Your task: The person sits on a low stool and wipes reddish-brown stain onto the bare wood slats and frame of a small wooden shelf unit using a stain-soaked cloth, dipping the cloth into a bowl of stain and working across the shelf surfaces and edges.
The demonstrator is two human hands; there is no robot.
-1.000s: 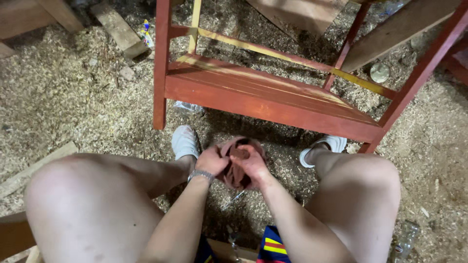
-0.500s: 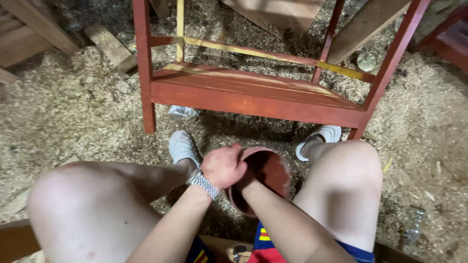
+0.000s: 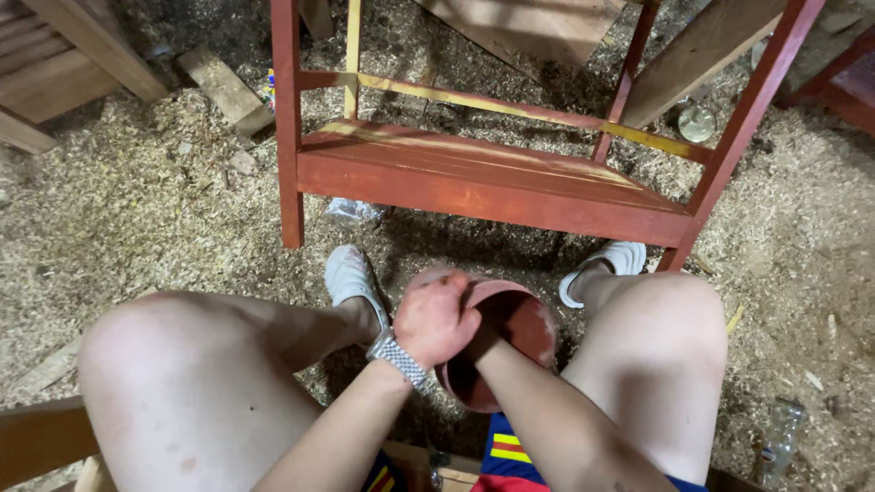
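Observation:
I sit with knees apart over a floor of sawdust. My left hand, with a metal watch on its wrist, grips the rim of a round reddish-brown bowl held between my knees. My right hand reaches down into the bowl and is mostly hidden inside it; only the forearm shows. Whether it holds anything in there I cannot tell. In front of my feet stands a red-stained wooden frame with a low shelf.
Wood shavings cover the floor. Wooden offcuts and planks lie at the upper left, a board leans at the upper right. A round tin sits behind the frame. A clear bottle lies at the lower right.
My hands held a dark red rag a second ago. Now the left grips the bowl's rim and the right has gone down inside the bowl. The view has shifted slightly.

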